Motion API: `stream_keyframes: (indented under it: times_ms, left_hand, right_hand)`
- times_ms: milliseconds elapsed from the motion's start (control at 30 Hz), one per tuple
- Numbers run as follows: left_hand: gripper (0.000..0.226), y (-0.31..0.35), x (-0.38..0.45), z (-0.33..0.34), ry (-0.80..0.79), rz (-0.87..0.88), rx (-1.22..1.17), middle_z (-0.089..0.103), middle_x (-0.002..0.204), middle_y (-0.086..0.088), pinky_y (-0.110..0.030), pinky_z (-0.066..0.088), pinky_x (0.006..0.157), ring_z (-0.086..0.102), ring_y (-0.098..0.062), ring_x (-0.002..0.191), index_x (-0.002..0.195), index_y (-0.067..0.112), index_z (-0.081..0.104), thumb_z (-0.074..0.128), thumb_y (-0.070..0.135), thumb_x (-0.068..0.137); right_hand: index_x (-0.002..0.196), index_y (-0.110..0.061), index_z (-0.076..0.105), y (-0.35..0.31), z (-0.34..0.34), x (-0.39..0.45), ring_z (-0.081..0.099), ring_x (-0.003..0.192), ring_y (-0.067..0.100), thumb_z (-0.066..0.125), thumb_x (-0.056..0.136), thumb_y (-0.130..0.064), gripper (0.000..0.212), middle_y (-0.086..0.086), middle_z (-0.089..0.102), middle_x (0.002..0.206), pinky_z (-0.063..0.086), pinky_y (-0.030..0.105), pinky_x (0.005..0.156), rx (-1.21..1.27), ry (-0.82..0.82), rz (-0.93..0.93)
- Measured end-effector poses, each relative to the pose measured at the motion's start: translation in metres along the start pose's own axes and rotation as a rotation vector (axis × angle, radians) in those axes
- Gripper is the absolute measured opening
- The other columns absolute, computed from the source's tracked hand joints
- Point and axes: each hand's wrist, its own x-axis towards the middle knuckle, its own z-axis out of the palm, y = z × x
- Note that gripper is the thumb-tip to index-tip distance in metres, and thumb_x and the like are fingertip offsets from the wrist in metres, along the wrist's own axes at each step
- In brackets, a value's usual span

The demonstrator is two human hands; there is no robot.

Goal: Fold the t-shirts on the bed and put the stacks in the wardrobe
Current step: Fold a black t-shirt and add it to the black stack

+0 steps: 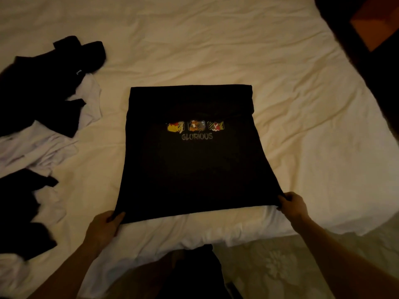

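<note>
L hand (105, 225) & R hand (292, 205) pinch black t-shirt (192, 160) near corners on bed (280, 104).

I count one black t-shirt (194, 160) spread flat on the bed (302, 126), near its front edge. It carries three small picture panels (195, 126) in a row and one printed word below them. My two hands are in view, my left hand (105, 225) and my right hand (292, 205), one at each near corner of that shirt. Toward the bed's left edge lies one loose heap of clothes (43, 126), black and white pieces mixed; how many garments it holds I cannot tell, since they overlap. There is one bed.
</note>
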Motion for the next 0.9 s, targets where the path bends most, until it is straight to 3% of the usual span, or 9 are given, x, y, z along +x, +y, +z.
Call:
stream_keyframes:
  times_ms: [100,233,300,400,500,667,733,833,900]
  left_hand:
    - [0.033,0.001,0.007,0.001,-0.014,-0.025,0.123,0.067,0.06,-0.008,-0.032,0.041,0.059,0.065,-0.028,0.066,0.078,0.007,0.07,0.063,0.034,0.095]
    - [0.041,0.009,0.013,-0.005,0.084,-0.106,0.244,0.068,0.109,-0.018,-0.037,0.045,0.075,0.062,-0.038,0.098,0.113,0.014,0.063,0.061,0.05,0.092]
    - [0.047,0.02,0.021,-0.009,0.08,-0.113,0.2,0.064,0.119,-0.019,-0.038,0.045,0.08,0.06,-0.039,0.104,0.122,0.012,0.059,0.06,0.049,0.093]
    - [0.045,0.048,0.04,-0.013,0.042,-0.089,0.108,0.065,0.116,-0.018,-0.039,0.044,0.08,0.059,-0.036,0.099,0.121,0.006,0.061,0.057,0.044,0.096]
    - [0.044,0.077,0.06,-0.014,0.068,-0.103,0.019,0.064,0.116,-0.017,-0.036,0.042,0.081,0.058,-0.035,0.102,0.119,0.005,0.062,0.057,0.043,0.097]
    - [0.041,0.121,0.116,-0.03,0.014,-0.137,-0.09,0.064,0.109,-0.012,-0.036,0.039,0.075,0.056,-0.027,0.087,0.113,0.01,0.062,0.053,0.047,0.098]
    - [0.04,0.14,0.139,-0.035,0.022,-0.142,-0.13,0.065,0.104,-0.01,-0.037,0.04,0.073,0.059,-0.027,0.087,0.11,0.01,0.063,0.054,0.047,0.098]
    - [0.04,0.176,0.173,-0.041,0.049,-0.093,-0.135,0.065,0.088,-0.009,-0.038,0.038,0.068,0.062,-0.033,0.089,0.091,0.008,0.066,0.054,0.046,0.098]
    - [0.043,0.201,0.197,-0.042,0.108,-0.084,-0.162,0.066,0.098,-0.008,-0.04,0.042,0.075,0.063,-0.035,0.099,0.102,0.006,0.066,0.057,0.047,0.096]
  right_hand:
    - [0.121,-0.003,0.056,-0.006,0.001,-0.001,0.066,0.09,0.031,0.063,0.095,-0.02,0.032,0.019,0.066,0.108,0.055,0.042,0.079,-0.061,-0.033,0.019]
    - [0.127,-0.002,0.053,-0.021,-0.002,-0.004,0.059,0.108,0.035,0.06,0.097,-0.028,0.04,0.019,0.06,0.121,0.049,0.04,0.089,-0.237,0.0,-0.006]
    - [0.126,-0.004,0.054,-0.036,-0.003,0.0,0.059,0.109,0.034,0.058,0.096,-0.033,0.041,0.017,0.06,0.121,0.049,0.042,0.091,-0.303,0.006,-0.014]
    - [0.11,-0.013,0.054,-0.061,-0.005,0.022,0.059,0.104,0.032,0.053,0.093,-0.04,0.032,0.01,0.06,0.11,0.049,0.044,0.09,-0.449,0.009,0.004]
    - [0.105,-0.008,0.056,-0.088,0.001,0.052,0.062,0.091,0.032,0.054,0.088,-0.041,0.037,0.01,0.063,0.097,0.053,0.046,0.085,-0.439,-0.05,0.001]
    - [0.128,0.0,0.053,-0.157,0.017,0.096,0.058,0.111,0.035,0.056,0.097,-0.036,0.048,0.019,0.061,0.122,0.047,0.041,0.09,-0.324,-0.103,-0.103]
    - [0.131,0.001,0.05,-0.186,0.023,0.117,0.057,0.113,0.036,0.057,0.096,-0.039,0.053,0.021,0.059,0.125,0.047,0.042,0.091,-0.284,-0.109,-0.12]
    - [0.134,0.001,0.046,-0.227,0.03,0.15,0.057,0.114,0.039,0.06,0.094,-0.043,0.062,0.022,0.057,0.127,0.047,0.041,0.086,-0.22,-0.112,-0.161]
    - [0.136,0.002,0.043,-0.257,0.033,0.172,0.056,0.117,0.039,0.062,0.093,-0.044,0.066,0.023,0.055,0.13,0.046,0.042,0.089,-0.189,-0.083,-0.216]
